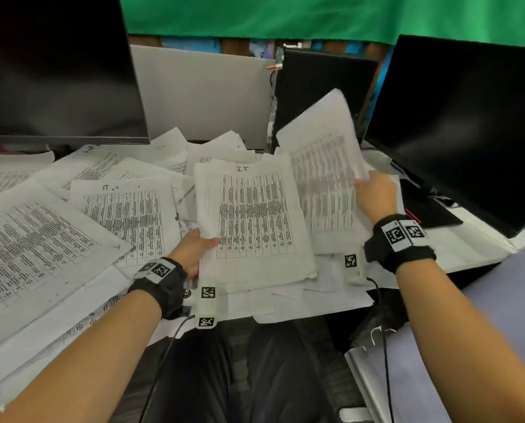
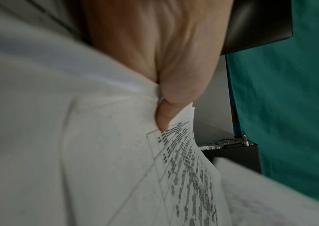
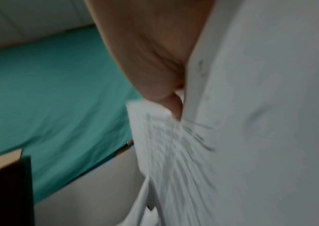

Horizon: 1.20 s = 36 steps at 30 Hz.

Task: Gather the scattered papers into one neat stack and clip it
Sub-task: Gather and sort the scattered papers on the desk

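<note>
Over desk, left hand [image 1: 194, 250] pinching creased printed stack [image 1: 255, 221], right hand [image 1: 377, 193] gripping limp sheet [image 1: 325, 166]

two dark monitors [image 1: 56, 65] [image 1: 468, 123], a green cloth [image 1: 316, 16] behind

A gathered stack of papers [image 1: 255, 221], white sheets printed with dense black tables, is raised at the centre, its edges uneven. At its 2 o'clock a single printed sheet [image 1: 325, 166] stands lifted and tilted, blurred, perhaps in motion. From 9 to 11 o'clock, loose printed pages [image 1: 41, 239] lie overlapping across the tabletop [image 1: 468, 251].
</note>
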Tool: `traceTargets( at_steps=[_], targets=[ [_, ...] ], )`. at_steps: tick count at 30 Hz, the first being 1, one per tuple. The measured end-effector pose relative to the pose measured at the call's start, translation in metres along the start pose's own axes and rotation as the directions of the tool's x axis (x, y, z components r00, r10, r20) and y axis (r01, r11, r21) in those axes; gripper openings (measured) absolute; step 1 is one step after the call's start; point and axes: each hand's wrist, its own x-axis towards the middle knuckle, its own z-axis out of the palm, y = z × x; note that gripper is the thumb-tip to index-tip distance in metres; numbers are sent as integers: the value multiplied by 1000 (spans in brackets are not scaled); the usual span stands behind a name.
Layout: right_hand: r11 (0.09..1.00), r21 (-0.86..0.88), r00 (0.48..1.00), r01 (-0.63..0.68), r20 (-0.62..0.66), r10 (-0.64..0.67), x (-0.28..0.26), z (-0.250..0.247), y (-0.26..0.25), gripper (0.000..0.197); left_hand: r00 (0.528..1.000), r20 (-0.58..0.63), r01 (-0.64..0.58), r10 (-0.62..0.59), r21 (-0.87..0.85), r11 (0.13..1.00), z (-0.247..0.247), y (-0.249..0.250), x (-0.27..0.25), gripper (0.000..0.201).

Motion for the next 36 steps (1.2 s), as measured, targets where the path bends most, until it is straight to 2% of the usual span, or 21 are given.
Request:
traceTargets(
  at_steps=[2, 3, 6, 9, 11, 14, 16, 18, 21, 22, 23, 24, 25, 26, 27, 28, 29, 30, 32, 34, 36],
  targets=[
    [981, 195, 977, -7, -209, 48, 7, -22, -6, 30, 1000, -22, 2, -1, 37, 999, 2, 3, -2, 35],
    [964, 267, 960, -9, -269, 83, 11, -29, -7, 31, 1000, -25, -1, 2, 48, 999, 4, 4, -5, 35],
    [915, 404, 951, -11, -280, 135, 20, -28, -6, 38, 996, -85, -8, 16, 92, 996, 7, 5, -11, 38],
    [903, 425, 994, -57, -60, 91, 13, 7, -2, 37, 989, -145, -15, 42, 181, 983, 11, 8, -14, 52],
    [919, 389, 994, -66, 104, 27, 2, 39, 0, 36, 986, -163, 0, 40, 234, 972, 12, 10, -18, 54],
    [937, 339, 962, -89, 274, -8, -14, 81, -1, 39, 997, -78, 4, 0, 48, 999, 9, 10, -17, 52],
    [957, 276, 934, -90, 357, -15, -21, 103, -2, 38, 1000, -4, 19, -19, -59, 998, 2, 7, -10, 64],
    [985, 155, 869, -74, 494, -12, -27, 119, -4, 42, 999, 33, 16, -17, 13, 1000, 1, 7, -11, 69],
    [992, -3, 703, -129, 705, 94, -19, 128, 1, 75, 995, -26, -84, 92, 232, 969, 2, 4, -8, 47],
    [984, 38, 708, -175, 699, 99, -14, 127, 2, 66, 994, -16, -103, 111, 250, 963, 2, 3, -4, 40],
    [969, 88, 744, -229, 658, 116, -9, 123, 4, 45, 993, 3, -111, 114, 236, 965, 1, 0, 0, 36],
    [958, 94, 802, -273, 572, 172, -4, 118, 7, 29, 993, 1, -112, 114, 210, 971, 0, -1, 0, 34],
    [956, 98, 877, -277, 432, 210, 2, 109, 12, 28, 994, 2, -107, 108, 190, 976, 0, -2, 0, 32],
    [948, 76, 919, -308, 281, 275, 14, 102, 23, 44, 995, 1, -99, 100, 160, 982, -1, -2, -1, 30],
    [937, 63, 931, -345, 153, 332, 23, 94, 33, 61, 995, 8, -103, 102, 117, 988, -3, -3, 1, 29],
    [920, 66, 919, -386, 114, 378, 27, 85, 37, 75, 994, 18, -112, 111, 68, 991, -3, -4, 0, 29],
    [913, 52, 908, -405, 144, 394, 32, 81, 42, 84, 993, 24, -116, 116, 19, 993, -5, -4, 0, 29],
    [922, 20, 900, -386, 231, 371, 39, 80, 49, 82, 993, 19, -114, 115, -41, 993, -6, -5, -2, 27],
    [942, -29, 859, -333, 403, 316, 52, 83, 64, 54, 995, -10, -104, 104, -173, 979, -10, -6, -1, 25],
    [894, 148, 860, -423, 375, 345, 70, 85, 72, 44, 995, -18, -101, 100, -249, 963, -13, -7, 0, 29],
    [890, 197, 889, -412, 300, 346, 75, 81, 62, 29, 996, -3, -88, 91, -288, 954, -17, -8, 3, 31]
  ],
)
